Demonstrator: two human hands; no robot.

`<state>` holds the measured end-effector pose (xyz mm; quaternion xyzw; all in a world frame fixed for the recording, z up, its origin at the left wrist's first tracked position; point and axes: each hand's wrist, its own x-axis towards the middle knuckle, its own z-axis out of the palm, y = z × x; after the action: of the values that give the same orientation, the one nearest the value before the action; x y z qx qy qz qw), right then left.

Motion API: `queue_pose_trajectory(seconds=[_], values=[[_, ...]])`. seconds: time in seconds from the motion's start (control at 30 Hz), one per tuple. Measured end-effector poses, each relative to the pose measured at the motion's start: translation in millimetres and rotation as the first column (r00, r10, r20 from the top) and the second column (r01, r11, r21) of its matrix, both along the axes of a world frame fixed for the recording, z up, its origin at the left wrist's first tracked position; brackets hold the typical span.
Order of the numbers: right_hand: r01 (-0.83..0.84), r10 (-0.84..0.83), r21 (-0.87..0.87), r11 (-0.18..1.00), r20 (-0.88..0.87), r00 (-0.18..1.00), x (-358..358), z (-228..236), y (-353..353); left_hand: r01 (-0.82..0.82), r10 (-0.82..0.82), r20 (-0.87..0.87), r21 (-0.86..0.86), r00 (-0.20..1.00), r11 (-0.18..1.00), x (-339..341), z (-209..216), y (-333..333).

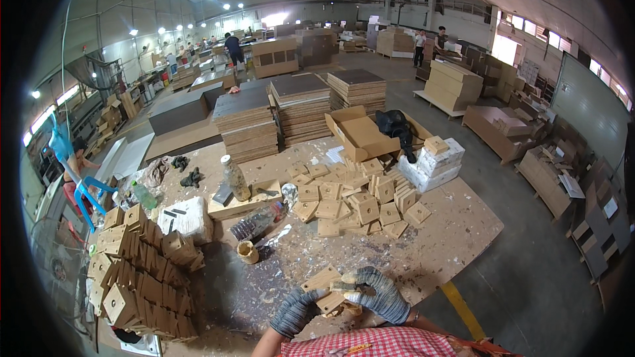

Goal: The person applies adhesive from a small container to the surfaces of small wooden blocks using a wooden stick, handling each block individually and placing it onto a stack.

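Note:
Close to the table's near edge, a small light wooden block (321,279) with a hole sits between my two gloved hands. My left hand (296,313), in a grey knit glove, is closed on the block's left side. From the right, my right hand (380,296) reaches across the block with its fingers curled and pressed together. Its glove has pale, stained fingertips. Whatever those fingers pinch is too small to make out. More wood (350,311) partly shows below the hands. Just beyond them stands an open brown pot (248,252).
Loose wooden blocks (357,201) are heaped ahead, and tall stacks of them (142,277) stand at left. Bottles (259,221), a white foam block (433,166) and an open carton (360,133) share the stained table (456,218). Panel stacks (245,125) rise behind. Other people stand far off.

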<state>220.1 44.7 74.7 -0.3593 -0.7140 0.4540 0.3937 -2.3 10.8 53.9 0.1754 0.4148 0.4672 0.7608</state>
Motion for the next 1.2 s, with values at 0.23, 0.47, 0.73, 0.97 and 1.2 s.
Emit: queue_pose_trajectory(seconds=[0.23,0.47,0.73,0.97,1.2], values=[[0.117,-0.128,-0.060,0.991,-0.230,0.965,-4,1,0,-0.079,0.082,-0.036,0.072,0.996,0.994,6,6,3],[0.325,-0.291,0.158,0.932,-0.205,0.934,4,7,3,-0.219,0.231,-0.051,0.176,0.972,0.960,8,29,-1],[-0.150,0.024,0.582,0.799,0.218,0.976,-1,10,-6,-0.291,0.305,-0.137,0.113,0.942,0.950,17,47,1],[-0.249,0.093,0.611,0.752,0.275,0.957,-3,11,-1,-0.199,0.238,-0.245,0.171,0.940,0.965,14,45,0],[-0.092,-0.060,0.516,0.852,0.271,0.961,1,8,10,-0.206,0.225,-0.125,0.148,0.966,0.967,13,43,0]])
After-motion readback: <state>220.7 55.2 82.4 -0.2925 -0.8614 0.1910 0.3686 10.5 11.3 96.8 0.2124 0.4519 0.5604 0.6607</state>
